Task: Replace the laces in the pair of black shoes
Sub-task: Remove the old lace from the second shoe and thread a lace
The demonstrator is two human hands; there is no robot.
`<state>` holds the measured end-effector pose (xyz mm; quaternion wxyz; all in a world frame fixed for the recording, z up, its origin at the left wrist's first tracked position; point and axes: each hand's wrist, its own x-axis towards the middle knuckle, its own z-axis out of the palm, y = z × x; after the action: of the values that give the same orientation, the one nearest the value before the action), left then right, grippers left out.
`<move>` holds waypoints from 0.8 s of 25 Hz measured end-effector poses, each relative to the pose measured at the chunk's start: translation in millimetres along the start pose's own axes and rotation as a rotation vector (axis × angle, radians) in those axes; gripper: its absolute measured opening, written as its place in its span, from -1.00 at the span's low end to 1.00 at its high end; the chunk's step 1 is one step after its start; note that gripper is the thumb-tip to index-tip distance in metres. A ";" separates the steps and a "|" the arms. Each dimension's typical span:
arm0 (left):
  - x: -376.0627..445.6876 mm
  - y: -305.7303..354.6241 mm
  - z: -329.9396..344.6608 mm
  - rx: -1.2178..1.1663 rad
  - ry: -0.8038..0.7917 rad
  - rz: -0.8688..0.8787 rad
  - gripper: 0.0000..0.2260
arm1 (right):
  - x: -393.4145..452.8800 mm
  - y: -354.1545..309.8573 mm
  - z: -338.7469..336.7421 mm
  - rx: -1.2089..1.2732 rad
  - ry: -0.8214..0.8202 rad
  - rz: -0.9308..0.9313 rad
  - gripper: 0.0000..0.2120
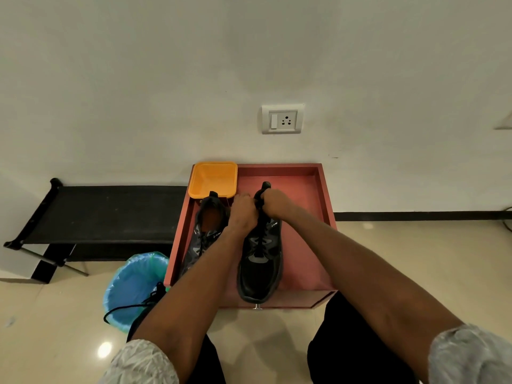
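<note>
Black laces (260, 217) at the collar of the right-hand shoe (260, 261) on our red worktop (304, 217) are pinched by both hands, left (242, 210) and right (274, 202). We judge tying is under way; next, cinching the knot evenly.

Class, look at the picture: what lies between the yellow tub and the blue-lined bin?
In the head view, the left black shoe lies between the yellow tub and the blue-lined bin, on the red tray.

Left grip (243, 210), right grip (274, 202) both curled
</note>
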<state>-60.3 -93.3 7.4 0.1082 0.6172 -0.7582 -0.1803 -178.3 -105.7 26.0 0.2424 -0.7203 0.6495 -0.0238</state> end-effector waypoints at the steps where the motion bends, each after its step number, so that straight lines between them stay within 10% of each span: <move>1: -0.5 1.4 1.7 -0.067 0.024 -0.042 -0.79 | -2.0 3.2 3.4 0.002 0.057 -0.007 -0.76; 10: -11.7 3.8 6.7 0.044 0.028 -0.126 -0.78 | -8.0 6.3 13.0 -0.110 0.002 -0.051 -0.83; 14: -18.5 -8.2 13.7 -0.287 0.162 -0.198 -0.75 | -20.5 3.9 4.6 0.086 0.292 -0.024 -0.88; 20: -38.2 -12.2 0.8 -0.377 0.311 -0.276 -0.75 | -25.1 5.1 28.8 -0.269 -0.026 -0.072 -0.73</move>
<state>-41.5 -58.0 3.9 0.3106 0.7037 -0.5945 -0.2345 -176.8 -73.0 5.8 0.1511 -0.7694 0.6173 0.0639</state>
